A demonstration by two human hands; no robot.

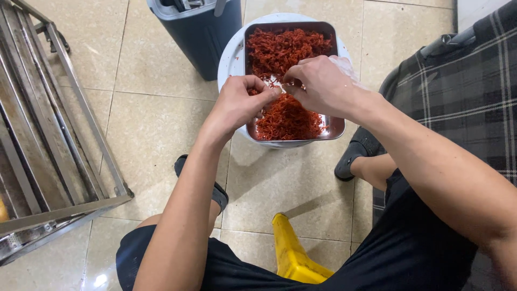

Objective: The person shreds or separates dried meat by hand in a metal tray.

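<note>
A rectangular metal tray (334, 127) full of red shredded strands (283, 51) rests on a round white stand (231, 56) on the tiled floor. My left hand (239, 102) and my right hand (320, 83) hover over the tray's middle, fingertips nearly meeting. Each hand pinches some of the red strands between thumb and fingers. A crumpled bit of clear plastic shows behind my right hand. My bare knees and black shorts fill the bottom of the view.
A dark blue-grey bin (196, 32) stands left of the white stand. A metal rack (48, 140) runs along the left edge. A yellow plastic stool (291, 253) sits between my legs. A person in checked cloth (463, 91) sits at right, black sandal (355, 153) near the tray.
</note>
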